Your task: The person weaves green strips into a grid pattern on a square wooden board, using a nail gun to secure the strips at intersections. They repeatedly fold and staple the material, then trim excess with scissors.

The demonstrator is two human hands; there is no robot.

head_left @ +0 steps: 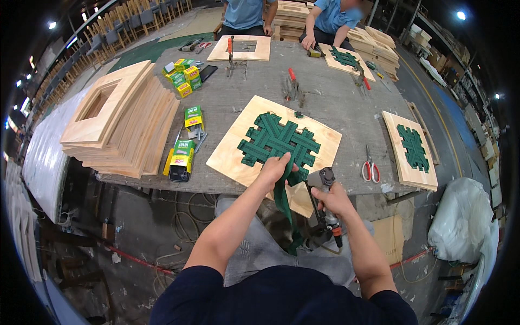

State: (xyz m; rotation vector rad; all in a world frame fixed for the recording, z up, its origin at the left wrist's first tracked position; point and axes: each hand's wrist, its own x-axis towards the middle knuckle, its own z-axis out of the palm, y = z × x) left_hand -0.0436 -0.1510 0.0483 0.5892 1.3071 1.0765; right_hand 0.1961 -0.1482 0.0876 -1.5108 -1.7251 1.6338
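- Partly hidden, the green webbing strap [283,196] sits pinched in the left hand [275,167] grip, its tail dropping below the counter [325,103].
- Right hand [331,199] grip wraps one staple gun [326,203]; its nose is hard to make out.
- Two wooden frames [273,151] with woven webbing lie centre and right.

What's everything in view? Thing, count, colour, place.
wooden frame with green webbing: 1, tan, table centre
webbing strap: 1, green, in left hand
staple gun: 1, dark, in right hand
webbed frames: 2 more, right and far side
stacked frames: 1 pile, tan, left
staple boxes: several, yellow-green, table left
scissors: 1, red-handled, right
clamps: several, red-handled, far table
co-workers: 2, blue shirts, far side
left hand: on strap
right hand: on gun
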